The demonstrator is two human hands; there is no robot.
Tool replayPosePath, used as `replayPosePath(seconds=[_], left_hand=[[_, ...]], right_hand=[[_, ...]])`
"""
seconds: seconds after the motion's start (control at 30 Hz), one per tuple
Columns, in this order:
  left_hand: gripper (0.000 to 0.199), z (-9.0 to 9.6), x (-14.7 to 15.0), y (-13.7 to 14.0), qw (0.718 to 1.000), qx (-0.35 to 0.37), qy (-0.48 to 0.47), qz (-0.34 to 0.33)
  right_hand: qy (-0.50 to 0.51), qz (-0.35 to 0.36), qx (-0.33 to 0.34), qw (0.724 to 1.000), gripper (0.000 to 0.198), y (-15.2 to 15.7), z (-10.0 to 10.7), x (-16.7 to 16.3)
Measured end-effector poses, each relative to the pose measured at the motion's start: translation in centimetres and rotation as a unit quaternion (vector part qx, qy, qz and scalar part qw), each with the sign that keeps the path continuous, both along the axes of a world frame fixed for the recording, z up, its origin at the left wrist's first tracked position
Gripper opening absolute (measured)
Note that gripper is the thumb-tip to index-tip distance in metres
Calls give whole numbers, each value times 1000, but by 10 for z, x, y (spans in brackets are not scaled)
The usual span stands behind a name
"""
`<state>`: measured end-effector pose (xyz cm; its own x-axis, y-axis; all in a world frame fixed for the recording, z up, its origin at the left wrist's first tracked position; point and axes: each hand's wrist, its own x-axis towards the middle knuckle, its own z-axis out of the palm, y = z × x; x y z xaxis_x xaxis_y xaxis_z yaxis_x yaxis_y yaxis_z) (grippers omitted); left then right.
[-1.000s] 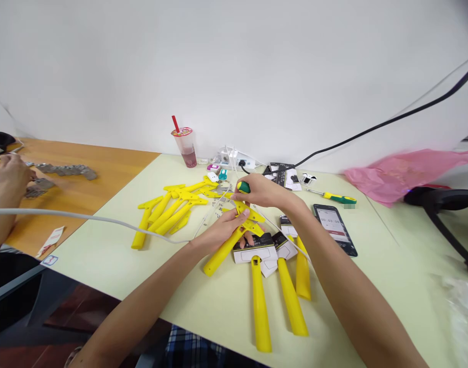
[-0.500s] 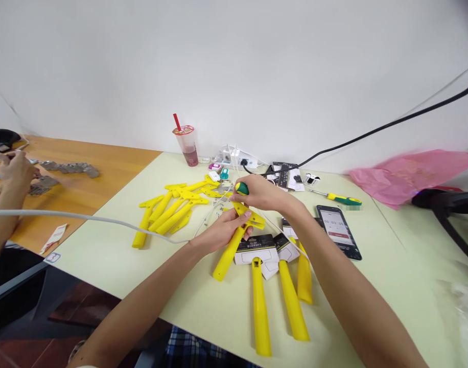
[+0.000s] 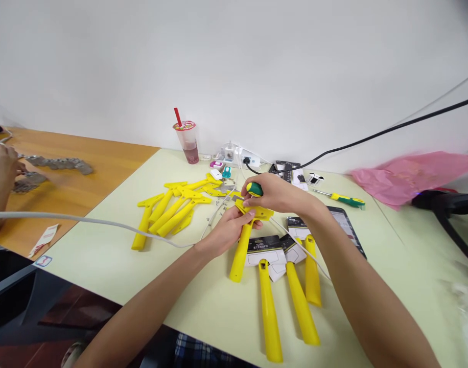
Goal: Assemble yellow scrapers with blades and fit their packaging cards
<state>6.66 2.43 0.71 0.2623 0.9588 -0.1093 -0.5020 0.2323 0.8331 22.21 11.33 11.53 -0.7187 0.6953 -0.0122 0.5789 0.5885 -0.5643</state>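
My left hand (image 3: 234, 229) grips a yellow plastic scraper (image 3: 239, 255) near its wide head, with the handle slanting down toward me. My right hand (image 3: 274, 191) is closed around a green and yellow screwdriver handle (image 3: 254, 189) just above that head. The screwdriver's tip is hidden behind my fingers. To the left lie several yellow scraper parts (image 3: 176, 209) in a loose pile. Several yellow scrapers with their heads in printed card sleeves (image 3: 262, 248) rest in front of me. Small screws (image 3: 218, 204) are scattered behind my left hand.
A second screwdriver (image 3: 347, 199) and a phone (image 3: 347, 225) lie on the right. A drink cup (image 3: 188, 143) and a power strip (image 3: 237, 154) stand by the wall. A white cable (image 3: 103, 220) crosses over the table. Another person's hand (image 3: 2, 163) works at far left.
The scraper in my left hand has turned more upright, and both hands have shifted slightly right in view. My right hand keeps its grip on the screwdriver.
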Motion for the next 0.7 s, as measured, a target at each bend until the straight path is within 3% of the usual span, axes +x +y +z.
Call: replayPosePath(seconds=[0.4, 0.7], left_hand=[[34, -1, 5, -1, 999, -4, -37, 19], [43, -2, 6, 0, 999, 3, -38, 36]], right_hand=[[3, -25, -5, 1000, 21, 2, -3, 4], [-9, -10, -29, 999, 24, 4, 1, 14]])
